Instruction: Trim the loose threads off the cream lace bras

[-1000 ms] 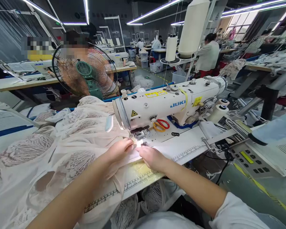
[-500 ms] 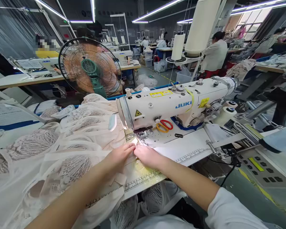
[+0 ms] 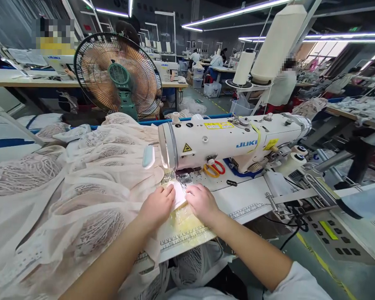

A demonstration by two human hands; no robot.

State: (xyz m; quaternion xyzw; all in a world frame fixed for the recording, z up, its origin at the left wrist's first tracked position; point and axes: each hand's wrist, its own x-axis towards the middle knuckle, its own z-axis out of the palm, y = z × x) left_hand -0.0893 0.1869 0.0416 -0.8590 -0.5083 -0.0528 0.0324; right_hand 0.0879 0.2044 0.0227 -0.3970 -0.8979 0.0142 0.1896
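Note:
A white JUKI sewing machine [image 3: 212, 141] stands on the table, its needle area lit. Just in front of the needle lies a small pale fabric piece [image 3: 179, 194], brightly lit. My left hand [image 3: 158, 205] grips its left side, fingers bent and pressed together. On the opposite side, my right hand [image 3: 202, 203] pinches the edge with curled fingers. Beneath both hands is a shiny yellowish patch [image 3: 187, 223] on the tabletop. Cream lace bras [image 3: 96, 225] spread in a heap to the left, close to my left forearm. The fingertips' undersides are hidden.
Red and yellow scissors [image 3: 214, 168] and a small black clip-like piece [image 3: 231, 183] lie by the machine. A large fan [image 3: 118, 77] stands behind the garments. Thread cones [image 3: 244, 67] rise at the back. A control panel [image 3: 334, 235] sits at right. Other people work farther back.
My hands have moved apart from nearly touching, exposing the pale fabric between them. The view has shifted slightly, and the machine appears a little lower.

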